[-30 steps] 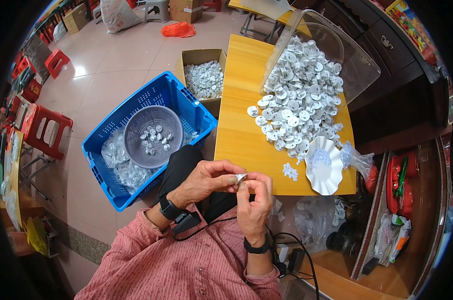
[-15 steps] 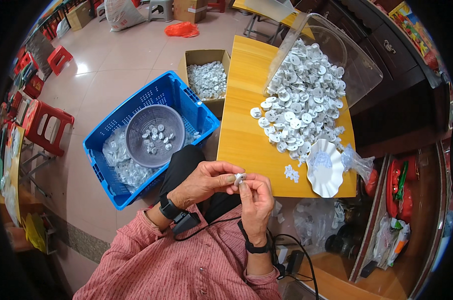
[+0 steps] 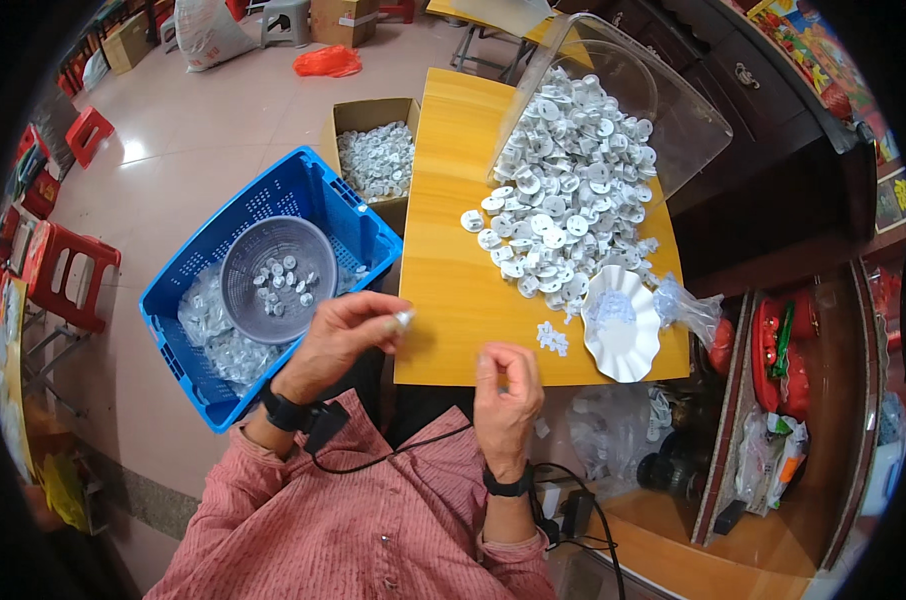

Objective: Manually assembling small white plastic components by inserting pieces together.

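My left hand [image 3: 341, 338] pinches a small white round plastic piece [image 3: 404, 319] between thumb and fingertips, over the left edge of the yellow table [image 3: 443, 200]. Apart from it, my right hand [image 3: 506, 400] is at the table's front edge, fingers curled in toward the thumb, with nothing visible in them. Close to that hand lie several tiny white plastic bits [image 3: 551, 338]. Beside them is a white wavy-edged plate [image 3: 628, 352] with more tiny bits. A large heap of white round plastic pieces [image 3: 573, 190] spills from a clear plastic bin [image 3: 688, 110] lying on its side.
On my left, a blue crate [image 3: 163, 345] holds bagged pieces and a grey basket [image 3: 235, 290] with several white pieces. Behind it is a cardboard box [image 3: 343, 125] full of white pieces. A red stool [image 3: 73, 275] is at far left; dark drawers [image 3: 773, 130] stand at right.
My hands have parted. The left one has moved left toward the grey basket with the white piece; the right one has let go of it and stays near the table's front edge.
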Tool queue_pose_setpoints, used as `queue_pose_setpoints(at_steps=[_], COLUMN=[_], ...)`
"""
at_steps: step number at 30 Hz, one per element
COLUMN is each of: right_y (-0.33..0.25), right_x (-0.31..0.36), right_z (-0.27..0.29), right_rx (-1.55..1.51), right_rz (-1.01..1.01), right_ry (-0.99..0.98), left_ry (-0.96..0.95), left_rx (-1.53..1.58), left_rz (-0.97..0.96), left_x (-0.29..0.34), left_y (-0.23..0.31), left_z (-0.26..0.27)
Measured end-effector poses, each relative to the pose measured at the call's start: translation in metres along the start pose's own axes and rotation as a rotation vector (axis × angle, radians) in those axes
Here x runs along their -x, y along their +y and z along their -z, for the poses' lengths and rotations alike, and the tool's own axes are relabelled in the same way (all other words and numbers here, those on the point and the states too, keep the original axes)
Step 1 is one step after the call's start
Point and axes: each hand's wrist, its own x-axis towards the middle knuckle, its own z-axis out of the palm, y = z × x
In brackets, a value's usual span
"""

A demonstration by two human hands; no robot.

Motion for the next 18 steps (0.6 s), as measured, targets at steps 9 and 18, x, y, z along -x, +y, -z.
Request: queue_pose_setpoints(at_steps=[9,18], right_y=[0.059,0.073], right_x=[-0.011,-0.003], right_z=[0.034,0.035], right_rx=[0.61,0.229], right_rz=[0.126,0.035], right_ry=[0.03,0.143], left_ry=[0.399,0.59], left_rx=[-0.289,-0.526], left_rz=[0.058,0.159], left_x=[-0.015,-0.031], left_y=[-0.046,-0.076], left_z=[0.131,0.158])
